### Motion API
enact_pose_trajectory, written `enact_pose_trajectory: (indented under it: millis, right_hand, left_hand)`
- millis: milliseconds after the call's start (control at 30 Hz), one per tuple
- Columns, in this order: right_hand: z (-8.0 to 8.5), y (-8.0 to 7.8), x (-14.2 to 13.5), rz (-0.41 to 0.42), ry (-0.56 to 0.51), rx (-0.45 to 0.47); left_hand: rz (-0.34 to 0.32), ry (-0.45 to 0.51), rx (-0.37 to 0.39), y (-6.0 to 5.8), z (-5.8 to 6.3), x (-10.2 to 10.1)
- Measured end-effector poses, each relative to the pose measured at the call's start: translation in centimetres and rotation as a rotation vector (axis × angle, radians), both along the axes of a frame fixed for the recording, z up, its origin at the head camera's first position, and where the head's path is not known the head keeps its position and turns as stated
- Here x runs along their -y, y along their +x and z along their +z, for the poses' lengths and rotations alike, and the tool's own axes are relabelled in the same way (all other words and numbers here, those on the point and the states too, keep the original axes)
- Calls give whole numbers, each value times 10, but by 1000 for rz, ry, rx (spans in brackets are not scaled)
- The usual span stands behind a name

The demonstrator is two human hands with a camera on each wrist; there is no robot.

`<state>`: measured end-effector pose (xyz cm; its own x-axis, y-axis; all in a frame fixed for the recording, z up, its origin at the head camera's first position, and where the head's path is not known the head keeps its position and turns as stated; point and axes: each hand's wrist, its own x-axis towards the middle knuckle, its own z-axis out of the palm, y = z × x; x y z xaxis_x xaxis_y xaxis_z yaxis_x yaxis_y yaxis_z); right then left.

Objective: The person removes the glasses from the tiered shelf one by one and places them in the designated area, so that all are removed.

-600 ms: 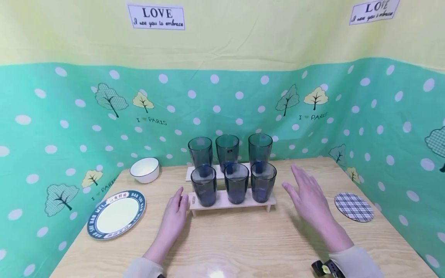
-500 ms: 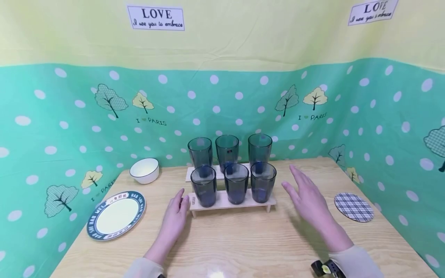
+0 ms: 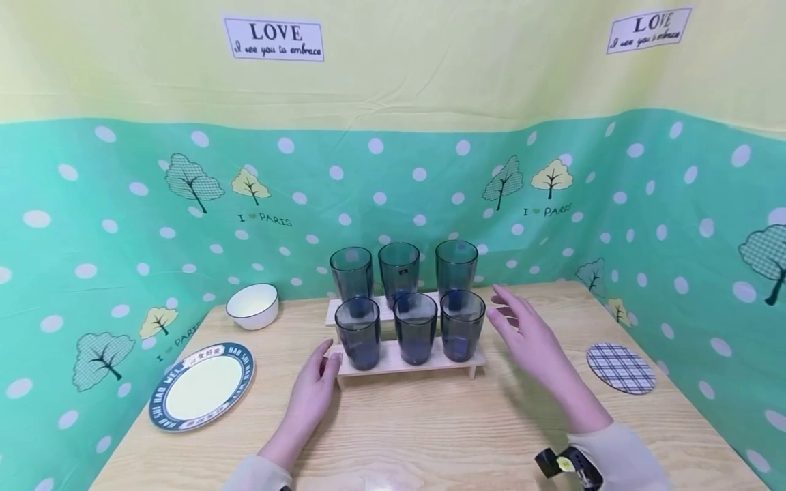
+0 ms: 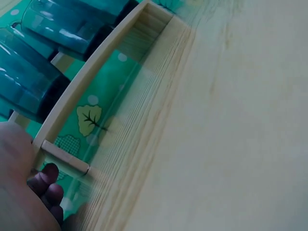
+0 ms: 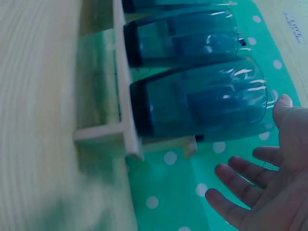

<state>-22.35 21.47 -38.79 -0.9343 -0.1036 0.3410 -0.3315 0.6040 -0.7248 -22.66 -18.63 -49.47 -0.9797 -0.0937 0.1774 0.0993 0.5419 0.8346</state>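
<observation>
Green dotted cloth (image 3: 381, 177) with a yellow upper band is hanging behind a pale wooden table (image 3: 417, 429), where dark glasses are standing upright in two rows. Three front glasses (image 3: 415, 334) are resting on a low front rack (image 3: 388, 361), and three rear glasses (image 3: 456, 269) are occupying a rear rack (image 3: 333, 314) just behind. With its forearm slanting inward, the left hand (image 3: 310, 389) is lying at the front rack's left end, thumb and index finger pointing forward; whether it is gripping the wood, the pictures are not showing clearly. Opposite, the right hand (image 3: 534, 341) is hovering with its palm facing the glasses and its fingers spreading loosely, holding nothing, the thumb pointing toward the nearby rightmost front glass. Left of the racks, a white bowl (image 3: 253, 308) and a blue-rimmed plate (image 3: 204, 389) are sitting; a checked coaster (image 3: 620, 368) is lying at far right
</observation>
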Motion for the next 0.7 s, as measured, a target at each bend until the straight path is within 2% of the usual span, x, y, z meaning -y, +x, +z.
enact_pose_trajectory:
  millis: [200, 400, 700]
  right_hand:
    - [5, -7, 11, 29, -87, 20]
    - [-2, -7, 17, 16, -140, 58]
    - [-5, -9, 28, 61, -224, 105]
  left_hand:
    - [17, 62, 9, 2, 0, -1]
    - [18, 112, 7, 3, -1, -3]
    - [27, 105, -9, 4, -1, -1]
